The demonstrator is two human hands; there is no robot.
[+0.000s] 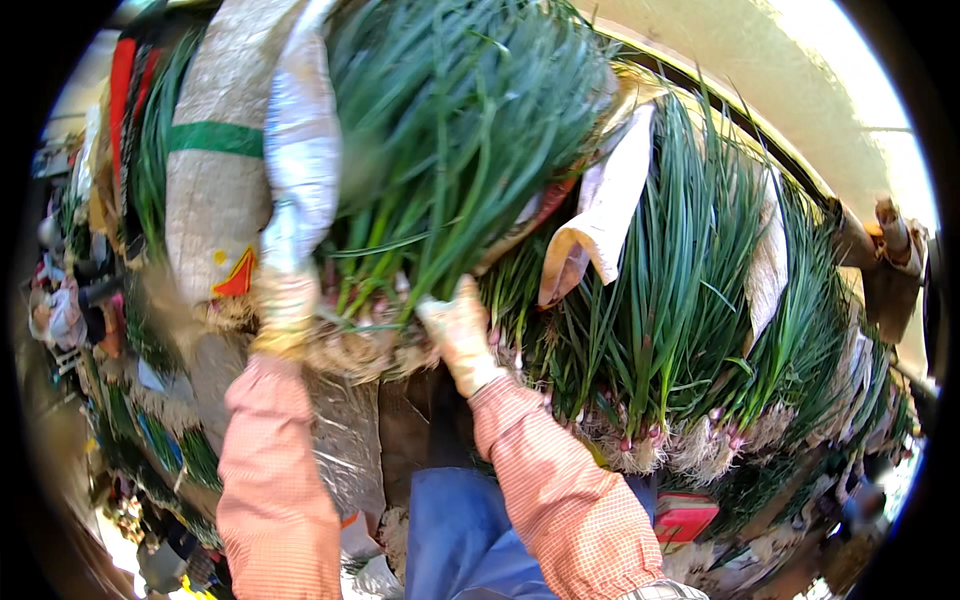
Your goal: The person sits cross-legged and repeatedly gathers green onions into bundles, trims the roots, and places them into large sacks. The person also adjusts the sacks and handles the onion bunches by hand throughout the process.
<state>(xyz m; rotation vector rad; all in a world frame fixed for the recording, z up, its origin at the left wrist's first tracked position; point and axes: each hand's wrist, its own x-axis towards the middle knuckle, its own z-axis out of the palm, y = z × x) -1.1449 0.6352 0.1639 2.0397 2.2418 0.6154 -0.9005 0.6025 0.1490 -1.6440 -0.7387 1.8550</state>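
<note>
My left hand (283,312), in a pale stained work glove, is closed round the lower end of a folded white woven sack (300,190). Right beside it lies a large bundle of green onions (440,180), its long leaves fanned away from me and its pale roots facing me. My right hand (460,335), gloved alike, grips at the stem bases on the bundle's right side; its fingertips are partly hidden among the stalks. The leaves and my left glove are a little blurred.
More green onions (670,300) are stacked to the right, with pale sack flaps (605,210) between them. A rolled woven sack with a green stripe (215,190) stands left. Below right lies a red box-like object (685,517). People (65,315) are at far left.
</note>
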